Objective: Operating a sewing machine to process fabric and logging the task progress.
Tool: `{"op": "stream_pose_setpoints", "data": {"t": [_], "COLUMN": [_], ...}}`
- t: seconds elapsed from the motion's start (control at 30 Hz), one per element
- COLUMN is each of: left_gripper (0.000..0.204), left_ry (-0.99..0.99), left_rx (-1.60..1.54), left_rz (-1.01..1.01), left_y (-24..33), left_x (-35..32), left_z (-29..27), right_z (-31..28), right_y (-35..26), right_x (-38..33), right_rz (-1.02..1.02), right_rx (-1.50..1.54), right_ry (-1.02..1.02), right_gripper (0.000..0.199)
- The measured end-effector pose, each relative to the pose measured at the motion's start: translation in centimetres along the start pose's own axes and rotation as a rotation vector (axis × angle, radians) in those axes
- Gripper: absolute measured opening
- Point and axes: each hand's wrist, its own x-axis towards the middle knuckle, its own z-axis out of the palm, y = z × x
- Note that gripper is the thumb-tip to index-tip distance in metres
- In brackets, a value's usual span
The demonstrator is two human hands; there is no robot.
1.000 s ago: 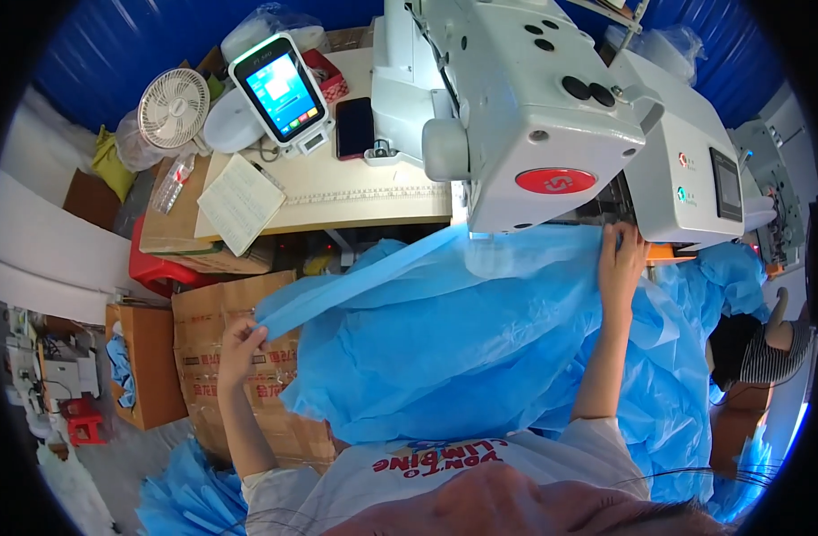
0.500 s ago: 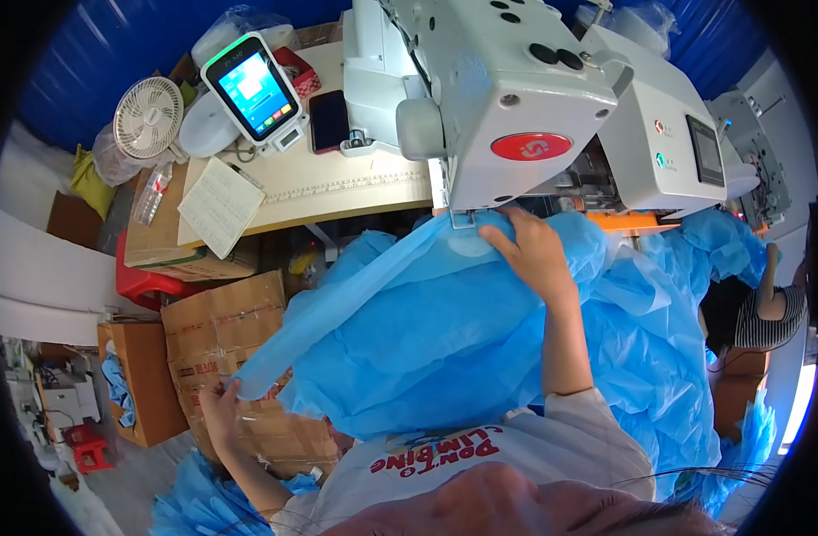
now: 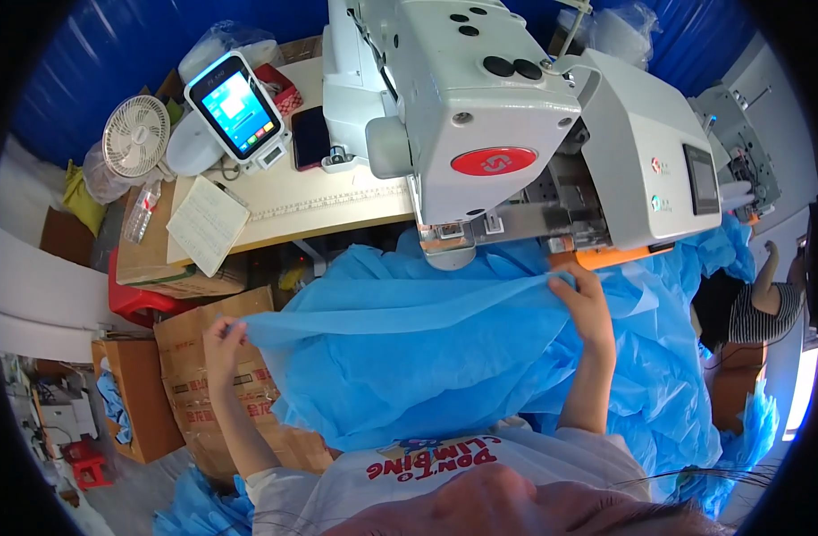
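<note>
A thin, translucent blue fabric sheet (image 3: 400, 357) spreads across my lap, with its upper edge stretched between my hands. My left hand (image 3: 225, 338) pinches the edge's left end, out over the cardboard. Closed on the same edge farther right is my right hand (image 3: 586, 299), just below the orange part of the machine. The white sewing machine (image 3: 480, 98) stands ahead of me. Its presser area (image 3: 451, 239) shows bare metal, and the stretched edge lies below it, apart from it.
A control screen (image 3: 237, 105), a phone (image 3: 310, 138) and a notebook (image 3: 208, 223) sit on the table (image 3: 337, 201). At left are a fan (image 3: 136, 136) and a cardboard box (image 3: 194, 384). More blue fabric (image 3: 659, 357) heaps at right, near another person (image 3: 766, 304).
The fabric edge has come out from under the machine's presser area toward me. My right hand has moved right and nearer; my left hand has risen, leaving the edge nearly level.
</note>
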Motion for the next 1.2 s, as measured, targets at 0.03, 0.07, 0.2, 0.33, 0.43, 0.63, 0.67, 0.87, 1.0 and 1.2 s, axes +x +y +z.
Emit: {"op": "stream_pose_setpoints", "data": {"t": [0.03, 0.07, 0.2, 0.33, 0.43, 0.63, 0.67, 0.87, 1.0, 1.2], "left_gripper": [0.007, 0.009, 0.011, 0.012, 0.014, 0.02, 0.019, 0.015, 0.013, 0.011], "left_ry": [0.042, 0.084, 0.038, 0.306, 0.396, 0.273, 0.28, 0.288, 0.498, 0.957], "left_rx": [-0.11, -0.215, -0.609, 0.446, 0.449, 0.323, 0.326, 0.322, 0.558, 0.666], "left_rz": [-0.031, -0.064, 0.029, 0.328, 0.406, 0.329, 0.304, 0.222, 0.361, 0.024], "left_y": [0.4, 1.1, 4.0, 1.4, 2.2, 8.7, 9.1, 4.0, -1.9, -4.2], "left_x": [0.9, 1.6, 2.0, 2.8, 2.9, 2.2, 2.8, -1.5, -6.8, -23.4], "left_z": [0.1, 0.2, 3.0, 2.4, 3.7, 8.2, 8.3, 5.8, 2.6, -1.2], "right_z": [-0.6, 0.5, 2.7, 3.8, 3.0, 0.0, 0.2, -3.0, -0.7, -1.6], "right_y": [-0.1, -2.3, -2.9, -4.5, -3.4, -0.8, -0.7, 9.2, 3.5, 3.7], "right_x": [-0.6, -0.8, 2.3, 3.8, 4.4, 7.3, 8.5, 11.3, 10.6, 10.3], "right_rz": [0.125, 0.184, -0.144, -0.386, -0.317, -0.291, -0.37, -0.684, -0.964, -0.715], "right_rx": [0.656, 0.82, -0.309, -0.438, -0.6, -0.947, -1.022, -1.309, -0.581, -0.129], "right_ry": [-0.085, 0.141, 0.567, 0.449, 0.415, 0.565, 0.62, 0.536, 0.274, 0.618], "right_gripper": [0.019, 0.016, 0.011, 0.017, 0.019, 0.025, 0.028, 0.025, 0.016, 0.034]}}
